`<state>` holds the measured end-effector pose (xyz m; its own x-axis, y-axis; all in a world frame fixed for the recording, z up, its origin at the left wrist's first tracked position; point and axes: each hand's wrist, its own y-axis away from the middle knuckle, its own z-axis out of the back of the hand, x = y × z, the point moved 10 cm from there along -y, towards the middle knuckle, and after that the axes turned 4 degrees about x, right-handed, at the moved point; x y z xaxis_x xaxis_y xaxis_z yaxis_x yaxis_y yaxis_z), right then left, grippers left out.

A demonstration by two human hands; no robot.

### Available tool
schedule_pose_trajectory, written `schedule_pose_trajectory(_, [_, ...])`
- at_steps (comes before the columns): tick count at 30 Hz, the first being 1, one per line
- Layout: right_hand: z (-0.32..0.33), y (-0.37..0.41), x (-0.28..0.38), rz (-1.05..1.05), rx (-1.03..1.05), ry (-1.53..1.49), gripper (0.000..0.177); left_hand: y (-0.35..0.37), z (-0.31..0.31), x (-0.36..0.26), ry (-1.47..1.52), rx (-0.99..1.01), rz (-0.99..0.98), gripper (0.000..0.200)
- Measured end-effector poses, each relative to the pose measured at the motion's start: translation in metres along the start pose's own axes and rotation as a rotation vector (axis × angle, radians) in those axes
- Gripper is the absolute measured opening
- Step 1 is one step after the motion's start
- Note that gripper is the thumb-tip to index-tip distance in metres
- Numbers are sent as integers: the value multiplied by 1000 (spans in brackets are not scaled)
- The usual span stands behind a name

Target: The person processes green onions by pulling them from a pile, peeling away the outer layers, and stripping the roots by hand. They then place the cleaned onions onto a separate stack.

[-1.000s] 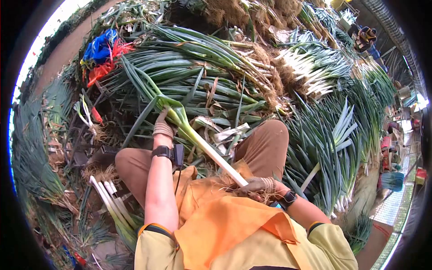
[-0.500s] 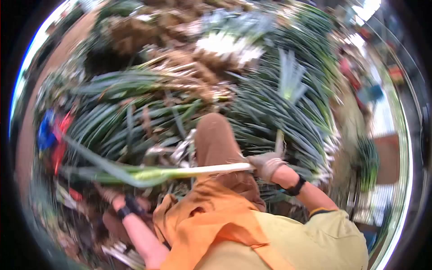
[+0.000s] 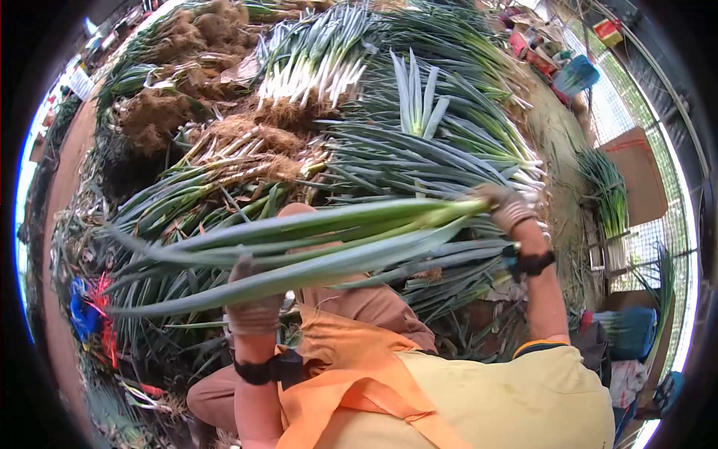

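Note:
My right hand (image 3: 505, 206), in a work glove, is closed around the lower part of a large leek-like green onion (image 3: 430, 217). Its long green leaves fan out to the left, across my knees. My left hand (image 3: 253, 310), also gloved, is at those leaves, which partly cover it. One finger points upward behind them, and the hand does not appear wrapped around anything. Beyond my right hand lies a layered pile of green onions (image 3: 441, 161) with white ends facing right. Another heap of green onions (image 3: 179, 202), roots and soil still on, lies ahead to the left.
A bundle of white-stemmed green onions (image 3: 314, 71) lies at the back. Red and blue ties (image 3: 93, 310) hang at the left. On the right are a cardboard sheet (image 3: 636, 176), a bunch of green onions (image 3: 609, 198) and a blue container (image 3: 634, 333).
My right hand has moved up and right, and the held green onion's leaves now stretch across the middle. My left hand has come up from the lower left to the leaves.

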<state>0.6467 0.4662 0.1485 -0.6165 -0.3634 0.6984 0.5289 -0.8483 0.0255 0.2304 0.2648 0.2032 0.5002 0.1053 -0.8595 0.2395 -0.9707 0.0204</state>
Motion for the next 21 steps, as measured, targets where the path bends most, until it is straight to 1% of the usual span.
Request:
schedule_pose_trajectory(1, [44, 10, -35, -92, -40, 396, 26, -6, -11, 7, -120, 67, 4, 40])
schedule_pose_trajectory(2, [82, 25, -48, -596, -69, 540, 27, -11, -20, 17, -240, 134, 10, 37])
schedule_pose_trajectory(3, [114, 41, -103, -838, -265, 383, 36, -15, -26, 29, -363, 198, 14, 35])
schedule_pose_trajectory(4, [126, 40, -166, -564, -252, 770, 41, -17, -27, 40, -490, 247, 16, 33])
schedule_pose_trajectory(5, [125, 40, -134, -247, -360, 846, 41, -24, -3, 80, -303, 253, 58, 31])
schedule_pose_trajectory(6, [118, 34, -136, -403, -300, 788, 36, -16, 7, 85, -72, 203, 162, 29])
schedule_pose_trajectory(7, [110, 27, -140, -620, -266, 736, 32, -6, 19, 91, 161, 128, 255, 27])
schedule_pose_trajectory(8, [95, 14, -116, -774, -256, 706, 29, 9, 1, 75, 464, 31, 389, 24])
schedule_pose_trajectory(9, [78, -3, -81, -831, -264, 642, 27, 19, 20, 76, 427, -21, 410, 24])
schedule_pose_trajectory(10, [60, -32, -90, -581, -332, 482, 24, 28, 35, 80, 395, -55, 445, 24])
schedule_pose_trajectory(11, [31, -63, -62, -420, -345, 304, 23, 36, 52, 74, 431, -148, 427, 24])
schedule_pose_trajectory(12, [-3, -90, -13, -272, -360, 129, 23, 42, 68, 69, 432, -168, 411, 24])
schedule_pose_trajectory(14, [-79, -137, 124, 47, -218, 28, 23, 60, 126, 70, 379, -383, 398, 25])
schedule_pose_trajectory(15, [-130, -162, 163, 274, -97, -6, 21, 71, 158, 76, 369, -490, 399, 25])
schedule_pose_trajectory(16, [-184, -180, 199, 453, -40, -1, 21, 83, 191, 84, 393, -570, 393, 23])
schedule_pose_trajectory(17, [-241, -198, 226, 275, 243, -365, 22, 92, 205, 72, 408, -655, 349, 22])
schedule_pose_trajectory(18, [-285, -213, 260, 311, 317, -414, 23, 103, 220, 61, 424, -738, 307, 21])
schedule_pose_trajectory(20, [-369, -262, 272, 288, 345, 72, 32, 126, 265, 66, 470, -833, 234, 19])
schedule_pose_trajectory(21, [-391, -283, 280, 190, 350, 250, 38, 136, 285, 70, 473, -895, 215, 19])
